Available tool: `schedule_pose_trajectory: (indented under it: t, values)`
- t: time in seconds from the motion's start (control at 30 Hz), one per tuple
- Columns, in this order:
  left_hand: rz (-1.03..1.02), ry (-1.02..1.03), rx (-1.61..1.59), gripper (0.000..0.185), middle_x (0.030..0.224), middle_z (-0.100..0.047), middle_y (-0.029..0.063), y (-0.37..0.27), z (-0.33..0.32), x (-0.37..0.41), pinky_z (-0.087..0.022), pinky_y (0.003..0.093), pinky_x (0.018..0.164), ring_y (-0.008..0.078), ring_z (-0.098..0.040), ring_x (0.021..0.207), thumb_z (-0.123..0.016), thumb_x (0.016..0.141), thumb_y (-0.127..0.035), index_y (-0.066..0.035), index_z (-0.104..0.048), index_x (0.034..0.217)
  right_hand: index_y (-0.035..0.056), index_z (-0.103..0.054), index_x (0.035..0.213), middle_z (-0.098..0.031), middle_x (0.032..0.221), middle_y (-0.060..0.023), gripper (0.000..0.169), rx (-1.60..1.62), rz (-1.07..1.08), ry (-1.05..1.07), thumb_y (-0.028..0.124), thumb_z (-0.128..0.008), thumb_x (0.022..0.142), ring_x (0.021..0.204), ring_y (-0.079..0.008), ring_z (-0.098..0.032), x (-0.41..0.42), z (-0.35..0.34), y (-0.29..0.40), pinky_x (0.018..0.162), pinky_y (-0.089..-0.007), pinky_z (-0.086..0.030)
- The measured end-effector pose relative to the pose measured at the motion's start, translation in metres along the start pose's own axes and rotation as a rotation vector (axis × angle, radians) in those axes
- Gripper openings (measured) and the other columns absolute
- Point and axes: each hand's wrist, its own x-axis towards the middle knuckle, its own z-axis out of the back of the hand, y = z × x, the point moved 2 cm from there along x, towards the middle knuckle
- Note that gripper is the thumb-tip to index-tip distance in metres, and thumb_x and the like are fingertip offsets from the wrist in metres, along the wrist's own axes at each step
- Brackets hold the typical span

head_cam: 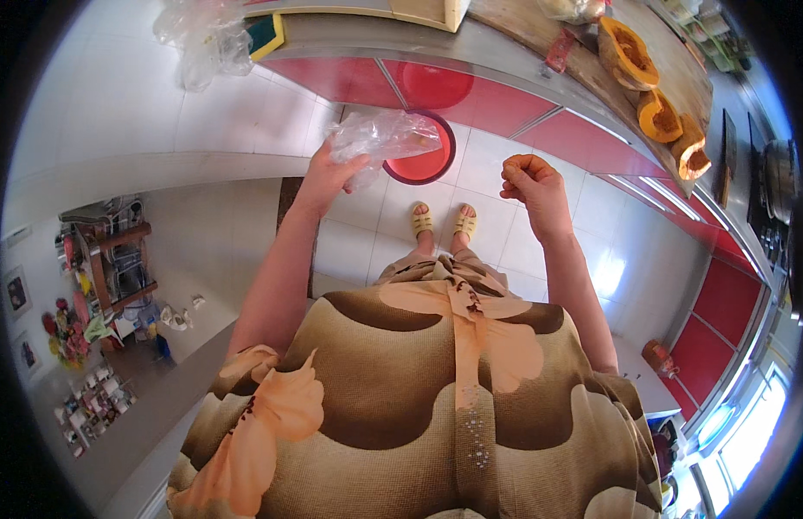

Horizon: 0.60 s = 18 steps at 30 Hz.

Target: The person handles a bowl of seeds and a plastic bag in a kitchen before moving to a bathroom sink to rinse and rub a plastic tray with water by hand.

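Note:
My left hand (328,180) grips a clear, crumpled plastic bag (388,137) held out over the floor. Part of the bag overlaps a red plastic basin (419,170) with a dark rim, which stands on the tiles by the cabinets. To the right, my right hand (539,194) hangs in the air with its fingers curled in and the thumb against them; nothing shows in it. Cut pumpkin pieces with orange flesh lie on the wooden cutting board (692,84): a large piece (642,72), a smaller one (661,123) and another (690,156) at the board's edge.
Red cabinet doors (485,107) run below the counter ahead. Another plastic bag (210,52) and a green-and-yellow sponge (266,37) are at the upper left. A red wrapper (560,50) lies on the board's near edge. Pots (779,181) stand far right.

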Motion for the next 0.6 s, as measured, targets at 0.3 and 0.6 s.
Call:
schedule_pose_trajectory:
  t: [0.3,0.6]
  values:
    - [0.072,0.207,-0.088,0.055,0.092,-0.056,-0.0009,-0.008,-0.026,-0.007,-0.032,0.0198,0.048,0.0056,-0.045,0.066,-0.063,0.080,-0.019,-0.011,-0.037,0.129,0.0011,-0.059,0.096,-0.058,0.081,-0.0024,0.017,-0.017,0.081,0.092,0.012,-0.062,0.083,0.070,-0.0102,-0.056,0.000,-0.025,0.024,0.069,-0.0254,-0.050]
    - [0.216,0.294,-0.413,0.039,0.093,-0.057,0.0003,-0.001,-0.038,-0.014,-0.034,0.0216,0.049,0.0076,-0.049,0.070,-0.047,0.092,-0.031,-0.011,-0.043,0.125,0.0011,-0.059,0.097,-0.058,0.082,-0.0025,0.016,-0.018,0.123,0.079,0.011,-0.061,0.084,0.070,-0.0102,-0.056,-0.004,-0.032,0.033,0.069,-0.0252,-0.050]
